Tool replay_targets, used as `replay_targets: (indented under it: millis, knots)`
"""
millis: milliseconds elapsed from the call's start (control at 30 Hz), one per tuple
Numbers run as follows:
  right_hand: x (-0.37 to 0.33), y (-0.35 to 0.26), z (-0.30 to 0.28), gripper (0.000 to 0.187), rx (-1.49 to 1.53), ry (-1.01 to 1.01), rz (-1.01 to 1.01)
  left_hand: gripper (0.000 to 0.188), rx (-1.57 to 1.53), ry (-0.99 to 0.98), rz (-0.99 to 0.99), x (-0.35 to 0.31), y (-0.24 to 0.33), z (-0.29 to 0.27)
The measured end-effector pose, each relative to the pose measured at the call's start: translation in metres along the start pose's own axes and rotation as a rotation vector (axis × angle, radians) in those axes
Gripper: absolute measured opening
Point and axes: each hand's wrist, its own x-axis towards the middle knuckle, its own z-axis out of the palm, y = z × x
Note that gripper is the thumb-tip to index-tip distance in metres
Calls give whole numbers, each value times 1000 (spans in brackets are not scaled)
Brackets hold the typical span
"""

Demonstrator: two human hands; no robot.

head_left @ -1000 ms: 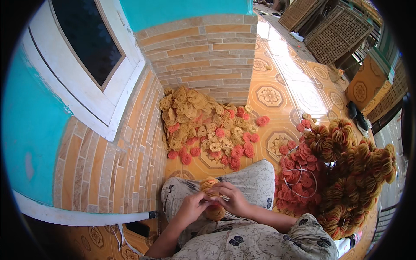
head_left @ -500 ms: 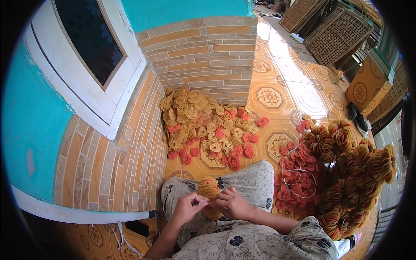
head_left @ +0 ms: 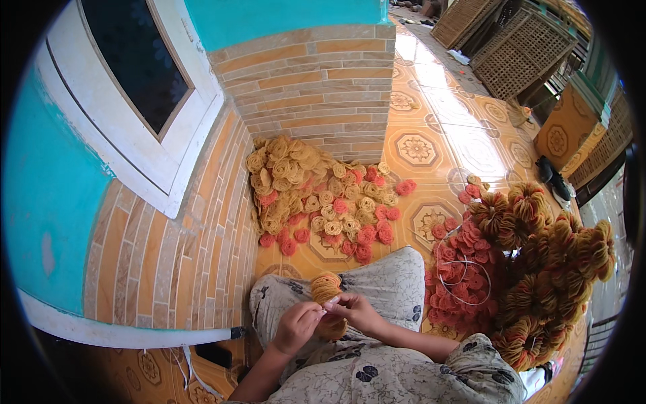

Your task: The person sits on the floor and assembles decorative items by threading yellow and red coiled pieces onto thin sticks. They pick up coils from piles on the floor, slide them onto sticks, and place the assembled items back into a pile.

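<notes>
Lap [head_left: 393,283] with yellow bundle [head_left: 326,284] — both hands' fingers [head_left: 312,312] at its middle

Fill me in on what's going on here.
A left hand and right hand meet over a yellow-orange bundle above the lap, fingers close together. Whether they pinch its strands or something finer is too small to tell. Ahead lies a pile of yellow and coral rosettes; to the right, coral discs and larger bundles.
</notes>
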Motion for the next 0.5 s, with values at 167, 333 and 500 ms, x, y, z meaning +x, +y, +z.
replay_targets:
  millis: [167, 333, 500]
  knots:
    - [-1, 20, -23, 20, -114, 265, -147, 22, -14, 76, -165, -21, -21, -5]
    - [-11, 44, -55, 15, -115, 407, 87, 23, -115, 32, -473, -59, -45, -10]
    - [-13, 10, -46, 15, -445, 290, -223, 17, -566, 123, -558, -37, -37, -7]
